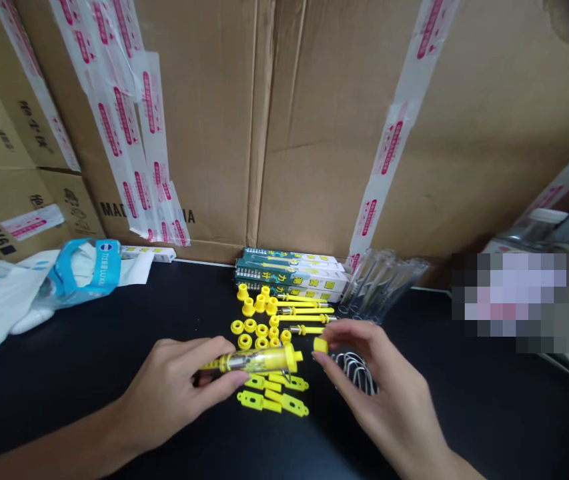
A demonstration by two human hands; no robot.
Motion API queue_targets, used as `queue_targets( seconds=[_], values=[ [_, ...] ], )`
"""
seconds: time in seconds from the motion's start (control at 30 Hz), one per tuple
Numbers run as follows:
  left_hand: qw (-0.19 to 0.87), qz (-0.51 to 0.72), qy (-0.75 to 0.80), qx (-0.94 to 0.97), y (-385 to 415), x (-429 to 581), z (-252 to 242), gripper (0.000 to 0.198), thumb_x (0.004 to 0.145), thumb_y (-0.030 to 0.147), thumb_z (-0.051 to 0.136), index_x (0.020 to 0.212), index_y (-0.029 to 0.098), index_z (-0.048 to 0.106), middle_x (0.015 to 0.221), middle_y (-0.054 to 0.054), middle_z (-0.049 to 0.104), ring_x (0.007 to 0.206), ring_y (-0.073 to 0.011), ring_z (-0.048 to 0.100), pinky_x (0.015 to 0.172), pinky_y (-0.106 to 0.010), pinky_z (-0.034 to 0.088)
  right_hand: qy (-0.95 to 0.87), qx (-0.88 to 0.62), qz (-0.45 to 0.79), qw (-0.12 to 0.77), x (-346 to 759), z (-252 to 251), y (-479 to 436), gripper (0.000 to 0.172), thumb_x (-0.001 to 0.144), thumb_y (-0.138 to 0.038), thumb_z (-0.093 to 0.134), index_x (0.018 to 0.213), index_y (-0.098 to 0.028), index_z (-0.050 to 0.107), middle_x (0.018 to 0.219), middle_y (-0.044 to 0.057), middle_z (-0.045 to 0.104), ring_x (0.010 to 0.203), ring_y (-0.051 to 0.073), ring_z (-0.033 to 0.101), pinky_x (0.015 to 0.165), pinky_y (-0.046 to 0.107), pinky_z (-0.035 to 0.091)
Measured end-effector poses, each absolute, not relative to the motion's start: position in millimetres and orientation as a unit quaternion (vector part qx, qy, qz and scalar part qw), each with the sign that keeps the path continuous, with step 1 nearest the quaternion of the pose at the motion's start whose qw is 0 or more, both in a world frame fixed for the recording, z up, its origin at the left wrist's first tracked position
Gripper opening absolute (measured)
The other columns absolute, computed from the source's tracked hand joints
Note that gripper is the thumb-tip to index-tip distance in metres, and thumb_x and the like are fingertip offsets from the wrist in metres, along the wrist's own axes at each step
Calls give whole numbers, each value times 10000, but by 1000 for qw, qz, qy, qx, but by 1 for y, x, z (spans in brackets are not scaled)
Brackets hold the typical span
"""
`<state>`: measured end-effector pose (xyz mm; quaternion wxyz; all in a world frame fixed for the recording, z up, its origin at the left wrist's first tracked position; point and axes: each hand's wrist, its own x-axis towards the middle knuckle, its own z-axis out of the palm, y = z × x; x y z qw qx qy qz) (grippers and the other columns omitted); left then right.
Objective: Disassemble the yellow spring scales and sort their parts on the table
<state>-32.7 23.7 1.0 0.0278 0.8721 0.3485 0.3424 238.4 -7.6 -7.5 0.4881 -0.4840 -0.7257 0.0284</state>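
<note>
My left hand (177, 387) is closed around a tubular spring scale (259, 361), a clear tube with yellow fittings, lying nearly level. Its yellow end points right, and a small metal ring hangs there. Just beyond that end, my right hand (397, 387) pinches a small yellow cap (320, 345) between thumb and fingers, apart from the scale. Partly behind the right hand lies a pile of bent metal hooks (357, 370). Below the scale are several flat yellow tabs with slots (291, 404). Yellow ring pieces (249, 326) and collars (249, 307) sit beyond the left hand.
Yellow rods with metal ends (309, 319) lie before stacked printed boxes (289, 274). Clear tubes (384, 287) stand bunched at the back right. A blue-and-white plastic packet (89, 267) rests on the left of the black table (164, 303). Taped cardboard (314, 133) walls the back.
</note>
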Motion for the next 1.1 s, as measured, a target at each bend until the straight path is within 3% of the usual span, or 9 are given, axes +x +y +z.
queue_targets(
  seconds=[0.1, 0.23, 0.47, 0.57, 0.67, 0.83, 1.0, 1.1],
  values=[
    [36, 353, 363, 861, 24, -32, 0, 275, 973, 419, 521, 839, 203, 626, 579, 82, 543, 427, -54, 461, 456, -198, 322, -761, -482, 6, 435, 234, -12, 0, 140, 936, -230, 566, 1076, -219, 571, 956, 53, 707, 854, 185, 718, 762, 295, 604],
    [26, 348, 364, 863, 25, -31, 0, 292, 969, 438, 519, 828, 206, 628, 577, 79, 548, 436, -62, 478, 469, -205, 331, -789, -471, 15, 394, 230, -19, 5, 215, 943, -149, 504, 1135, -224, 568, 1042, 64, 718, 933, 190, 719, 800, 312, 604],
    [12, 339, 342, 876, 25, -30, 3, 285, 964, 434, 531, 824, 209, 634, 575, 74, 580, 439, -68, 528, 467, -207, 356, -780, -478, 61, 399, 231, -17, 0, 298, 931, -192, 533, 1226, -231, 546, 1132, 70, 725, 1002, 212, 718, 853, 349, 606],
    [22, 340, 340, 877, 24, -29, 3, 254, 957, 419, 550, 832, 215, 635, 578, 80, 587, 436, -64, 534, 457, -201, 359, -797, -444, 84, 400, 230, -5, -12, 415, 899, -196, 574, 1303, -261, 509, 1236, 63, 682, 1110, 215, 671, 932, 358, 572],
    [17, 343, 325, 881, 23, -29, 4, 245, 959, 415, 553, 843, 216, 636, 590, 81, 601, 437, -62, 547, 460, -198, 372, -807, -415, 115, 404, 227, 3, -22, 550, 838, -219, 657, 1353, -267, 473, 1270, 62, 663, 1105, 220, 669, 906, 329, 583],
    [-16, 340, 298, 892, 20, -28, 3, 268, 963, 428, 545, 852, 202, 639, 588, 74, 611, 450, -69, 588, 469, -210, 385, -792, -415, 148, 422, 222, 5, -22, 233, 906, -273, 632, 1139, -259, 635, 1031, 33, 749, 868, 186, 731, 755, 276, 616],
    [-22, 348, 296, 889, 19, -28, 3, 275, 965, 443, 539, 865, 206, 636, 594, 76, 609, 460, -75, 598, 468, -225, 379, -817, -398, 125, 397, 222, 5, -20, 501, 822, -361, 742, 1278, -255, 563, 1228, 74, 688, 1112, 240, 668, 928, 341, 570],
    [-43, 340, 283, 896, 16, -27, 4, 277, 963, 447, 542, 862, 206, 633, 589, 74, 603, 463, -87, 608, 462, -248, 370, -832, -383, 131, 379, 223, 1, -22, 466, 840, -319, 732, 1264, -276, 543, 1171, 39, 706, 1057, 204, 687, 900, 299, 578]
  ],
)
